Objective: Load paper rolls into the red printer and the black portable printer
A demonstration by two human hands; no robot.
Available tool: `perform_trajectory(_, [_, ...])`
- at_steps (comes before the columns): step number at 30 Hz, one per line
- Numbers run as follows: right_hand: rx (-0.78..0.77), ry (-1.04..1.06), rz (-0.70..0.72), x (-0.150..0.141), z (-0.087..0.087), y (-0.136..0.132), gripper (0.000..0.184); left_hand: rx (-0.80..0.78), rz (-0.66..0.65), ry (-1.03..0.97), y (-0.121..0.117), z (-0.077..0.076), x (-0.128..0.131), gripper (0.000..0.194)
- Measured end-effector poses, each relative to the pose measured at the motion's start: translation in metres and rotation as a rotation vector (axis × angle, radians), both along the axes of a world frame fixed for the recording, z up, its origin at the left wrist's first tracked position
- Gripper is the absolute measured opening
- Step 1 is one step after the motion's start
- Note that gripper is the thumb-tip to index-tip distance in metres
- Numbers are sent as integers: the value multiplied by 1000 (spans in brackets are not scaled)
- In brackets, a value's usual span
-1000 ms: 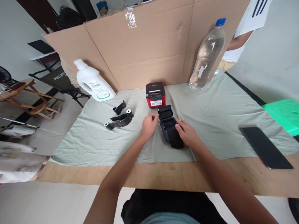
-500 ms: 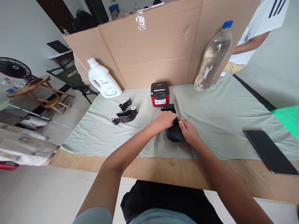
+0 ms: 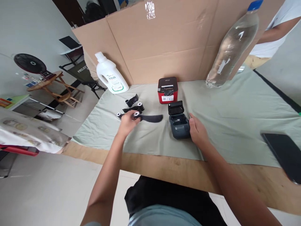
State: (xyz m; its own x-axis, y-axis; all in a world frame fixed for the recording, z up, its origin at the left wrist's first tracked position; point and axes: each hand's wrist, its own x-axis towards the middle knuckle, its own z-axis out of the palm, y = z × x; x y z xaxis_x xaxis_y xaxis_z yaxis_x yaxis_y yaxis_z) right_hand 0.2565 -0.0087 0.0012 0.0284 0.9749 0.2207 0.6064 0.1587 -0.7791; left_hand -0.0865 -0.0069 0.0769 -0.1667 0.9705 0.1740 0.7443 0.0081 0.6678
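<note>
My left hand (image 3: 129,121) is closed on a small paper roll (image 3: 136,115) with a white core, its loose black strip (image 3: 152,118) trailing to the right. Below that hand and behind it on the cloth lie several more black rolls (image 3: 132,100), some partly covered by my fingers. A dark blue-grey portable printer (image 3: 180,128) stands on the cloth with its lid (image 3: 176,107) raised and its inner bay showing. My right hand (image 3: 197,129) grips the printer's right side, thumb along the edge; its other fingers are mostly hidden.
Behind the portable printer is a red and black printer (image 3: 167,90). A white jug (image 3: 111,75) and a tall water bottle (image 3: 232,47) lean against the cardboard panel (image 3: 164,44). At the right lies a phone (image 3: 283,153). Another person's arm (image 3: 279,29) shows beyond the panel.
My left hand has left the portable printer and moved left, now holding a roll with its strip. The printer's lid has swung up. My right hand stays at its side.
</note>
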Motion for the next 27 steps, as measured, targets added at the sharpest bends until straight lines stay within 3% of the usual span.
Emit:
perform_trajectory(3, [-15,-32,4,-3,3,-2,68,-100,204,-40,-15,-18,-52,38])
perform_trajectory(6, [-3,-18,0,-3,2,-2,66,-169,312,4,-26,-28,-81,45])
perform_trajectory(11, [-20,9,-22,-2,1,-1,65,-124,246,103,-32,-31,-102,52])
perform_trajectory(16, [-23,22,-31,-2,4,-1,67,-38,275,70,-12,-23,-122,53])
perform_trajectory(22, [-4,53,-43,-1,1,1,66,-198,-65,-80,31,-10,-136,42])
perform_trajectory(24, [11,51,-35,0,0,2,64,-185,-88,-35,35,1,-132,42])
perform_trajectory(27, [16,41,-29,-1,1,2,60,-40,-107,30,31,26,-111,45])
